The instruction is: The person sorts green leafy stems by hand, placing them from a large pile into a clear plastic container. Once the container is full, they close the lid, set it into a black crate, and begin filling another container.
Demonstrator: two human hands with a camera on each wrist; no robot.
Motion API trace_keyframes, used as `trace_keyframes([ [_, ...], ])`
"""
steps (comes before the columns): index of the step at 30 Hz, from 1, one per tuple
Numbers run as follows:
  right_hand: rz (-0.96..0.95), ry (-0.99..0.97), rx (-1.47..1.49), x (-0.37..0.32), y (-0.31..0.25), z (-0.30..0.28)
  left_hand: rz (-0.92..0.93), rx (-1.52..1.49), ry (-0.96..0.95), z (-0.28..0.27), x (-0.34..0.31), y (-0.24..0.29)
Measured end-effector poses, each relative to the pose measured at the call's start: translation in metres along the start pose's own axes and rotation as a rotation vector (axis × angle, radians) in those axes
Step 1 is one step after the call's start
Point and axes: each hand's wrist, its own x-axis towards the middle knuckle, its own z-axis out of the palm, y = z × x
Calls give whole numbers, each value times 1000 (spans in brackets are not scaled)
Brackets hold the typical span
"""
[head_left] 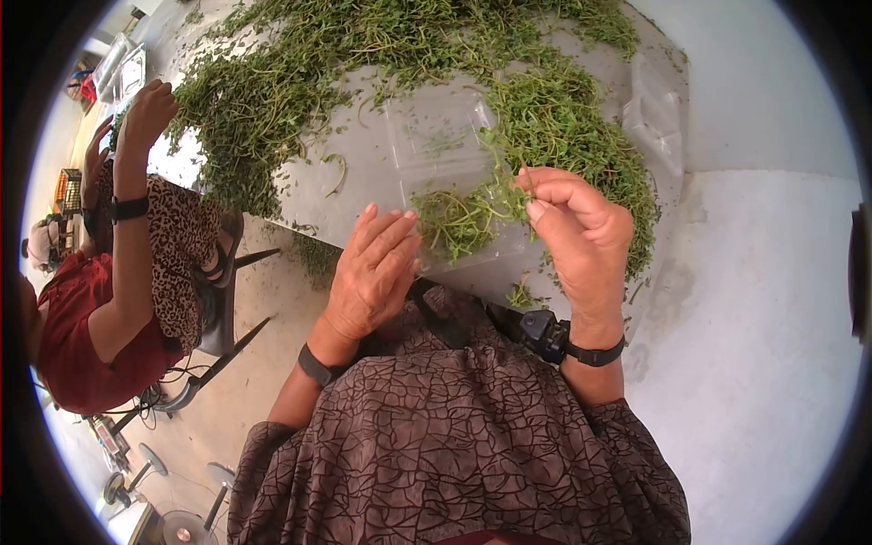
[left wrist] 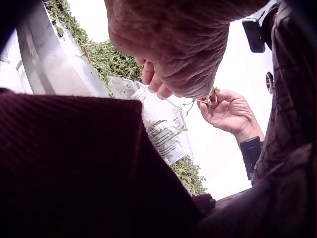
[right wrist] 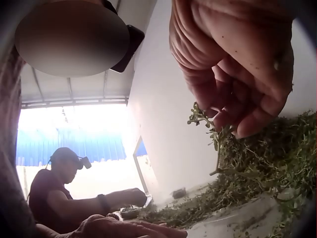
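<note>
My right hand (head_left: 581, 227) pinches a small green sprig (right wrist: 216, 141) between thumb and fingertips. In the right wrist view the sprig's leafy top and bare stem stick out below the fingers. My left hand (head_left: 371, 268) is held with its fingers extended and nothing in its grasp, near the left side of a clear plastic clamshell box (head_left: 436, 173). Some loose green stems (head_left: 454, 222) lie in the box's near half, and its other half lies folded back on the table. In the left wrist view, my left palm hides part of the scene.
A large heap of leafy greens (head_left: 300, 82) spreads over the metal table (head_left: 309, 186), curving down the right side. Another clear plastic container (head_left: 654, 113) lies at the table's right edge. To the left sits another person in a dark red shirt (head_left: 86, 318), hands raised over the table.
</note>
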Motion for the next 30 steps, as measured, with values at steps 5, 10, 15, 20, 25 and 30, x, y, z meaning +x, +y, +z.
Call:
trace_keyframes([
  [5,10,-65,127,-3,-4,4,-3,-2,-3,-1,1,0],
  [10,-98,-82,-27,2,6,8,-4,-3,0,-1,2,0],
  [15,-336,-120,-701,4,41,2,4,-6,4,-1,1,-1],
  [20,-412,-100,-893,2,50,1,4,-4,2,0,2,-1],
  [25,-408,-100,-832,2,54,-6,22,0,3,0,5,-1],
  [30,-409,-189,-822,-4,51,3,44,16,-42,-2,7,1],
])
